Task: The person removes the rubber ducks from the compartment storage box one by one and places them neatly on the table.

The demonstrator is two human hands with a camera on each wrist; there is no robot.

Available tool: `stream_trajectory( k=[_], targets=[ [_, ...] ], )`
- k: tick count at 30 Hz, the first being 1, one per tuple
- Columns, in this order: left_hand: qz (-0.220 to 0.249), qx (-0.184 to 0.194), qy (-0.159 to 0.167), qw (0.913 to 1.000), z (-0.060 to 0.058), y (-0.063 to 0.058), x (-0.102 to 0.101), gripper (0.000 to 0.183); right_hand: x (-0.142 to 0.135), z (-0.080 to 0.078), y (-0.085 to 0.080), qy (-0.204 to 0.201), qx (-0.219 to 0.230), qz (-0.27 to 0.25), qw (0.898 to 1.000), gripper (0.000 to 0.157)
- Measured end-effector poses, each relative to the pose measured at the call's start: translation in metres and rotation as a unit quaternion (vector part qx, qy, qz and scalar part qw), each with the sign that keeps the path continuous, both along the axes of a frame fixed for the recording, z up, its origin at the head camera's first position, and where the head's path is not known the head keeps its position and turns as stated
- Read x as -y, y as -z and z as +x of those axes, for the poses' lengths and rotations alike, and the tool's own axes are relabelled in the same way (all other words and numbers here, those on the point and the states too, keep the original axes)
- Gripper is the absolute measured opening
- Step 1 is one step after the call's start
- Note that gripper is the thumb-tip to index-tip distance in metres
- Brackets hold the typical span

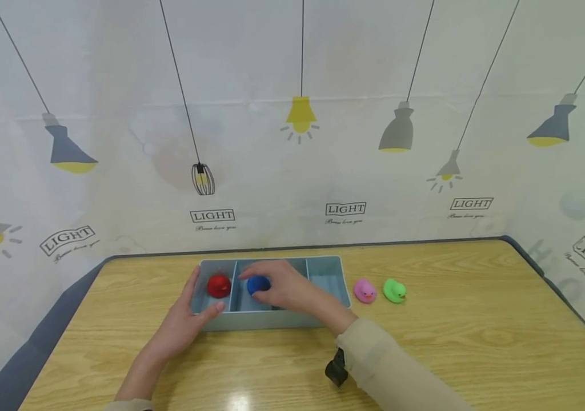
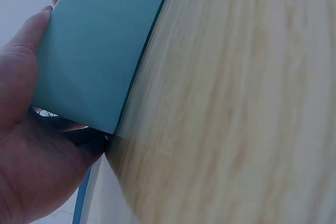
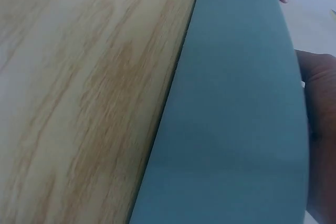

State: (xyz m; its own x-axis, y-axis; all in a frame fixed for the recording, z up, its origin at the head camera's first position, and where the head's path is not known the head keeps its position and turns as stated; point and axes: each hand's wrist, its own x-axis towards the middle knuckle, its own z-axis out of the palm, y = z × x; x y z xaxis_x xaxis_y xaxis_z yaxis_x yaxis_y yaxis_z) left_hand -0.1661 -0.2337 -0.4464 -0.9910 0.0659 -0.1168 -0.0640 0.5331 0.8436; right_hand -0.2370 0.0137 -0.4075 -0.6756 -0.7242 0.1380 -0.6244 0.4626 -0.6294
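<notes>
A light blue divided box (image 1: 251, 321) stands on the table. My left hand (image 1: 181, 319) holds its left end, fingers along the outer side and thumb over the front rim; the left wrist view shows this hand against the box's end wall. A red toy duck (image 1: 219, 286) sits in the leftmost compartment. To the right of it, in the adjoining compartment, lies a round blue toy (image 1: 258, 284), partly covered. Over that toy my right hand (image 1: 284, 285) reaches in, index finger and thumb spread about it. In the right wrist view the box's front wall hides the fingertips.
A pink toy duck (image 1: 364, 290) and a green toy duck (image 1: 394, 290) sit on the wooden table (image 1: 467, 331), just right of the box. A backdrop (image 1: 251, 125) printed with lamps rises behind the table's far edge. Another box divider (image 1: 307, 267) stands beyond my right hand.
</notes>
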Motion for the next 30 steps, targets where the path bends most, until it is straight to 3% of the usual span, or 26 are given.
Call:
stream_trajectory(
  k=[8,12,21,30],
  targets=[
    [0.002,-0.001,0.000,1.0000,0.000,0.000,0.001,0.103,0.004,-0.008,0.001,0.005,-0.050,0.135,0.990,0.046],
    [0.003,-0.003,0.002,1.0000,0.000,0.000,0.001,0.103,0.010,-0.009,0.000,0.014,-0.058,0.174,0.983,0.049],
    [0.009,-0.010,0.003,0.9999,0.001,0.001,0.001,0.102,0.017,-0.007,-0.001,0.034,-0.093,0.195,0.976,0.048],
    [0.009,-0.011,0.002,0.9999,0.000,0.002,0.002,0.102,0.018,-0.006,-0.001,0.027,-0.088,0.169,0.981,0.047]
  ],
)
